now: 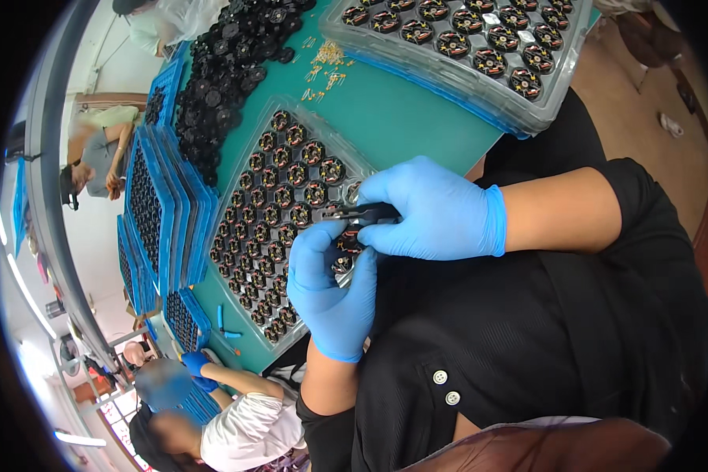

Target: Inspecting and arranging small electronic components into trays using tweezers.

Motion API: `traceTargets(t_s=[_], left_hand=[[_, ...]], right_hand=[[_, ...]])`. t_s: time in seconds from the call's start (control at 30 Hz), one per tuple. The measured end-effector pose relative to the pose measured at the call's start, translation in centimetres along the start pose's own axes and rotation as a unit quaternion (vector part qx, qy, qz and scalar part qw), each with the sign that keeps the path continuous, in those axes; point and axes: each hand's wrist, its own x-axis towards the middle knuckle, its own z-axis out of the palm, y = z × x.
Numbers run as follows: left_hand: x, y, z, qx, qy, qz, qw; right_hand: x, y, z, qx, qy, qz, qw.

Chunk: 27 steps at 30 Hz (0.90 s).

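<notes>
My right hand (433, 208), in a blue glove, is closed round a small black-handled cutter-like tool (374, 212). Its narrow metal end reaches left, over the fingertips of my left hand (330, 295). That hand, gloved in blue too, is curled, with thumb and fingers around a round black part (348, 241) with copper-coloured pieces. Gloves partly hide this part. Both hands are above the near right side of a clear plastic tray (297, 334), where several rows of similar round parts (272, 215) sit in pockets.
A stack of clear trays (448, 79) with more round parts stands at the far right. Loose black discs (216, 86) are heaped beyond the tray, near small leaded components (326, 59). Blue trays (169, 212) are stacked at left. Co-workers (244, 417) sit lower left and further off.
</notes>
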Motion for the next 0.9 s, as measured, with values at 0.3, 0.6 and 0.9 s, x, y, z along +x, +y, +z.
traceTargets(t_s=[0.3,0.6,0.9], left_hand=[[3.8,-1.8,-3.5,0.129,0.016,-0.054,0.990],[5.7,-1.0,-0.1,0.199,-0.097,0.019,0.975],[5.3,-1.9,0.3,0.171,-0.071,-0.019,0.982]], right_hand=[[-0.1,3.8,-3.0,0.030,0.093,0.004,0.995],[-0.3,5.4,-2.5,0.067,0.095,-0.026,0.993],[-0.6,6.1,-2.6,0.027,0.089,-0.073,0.993]])
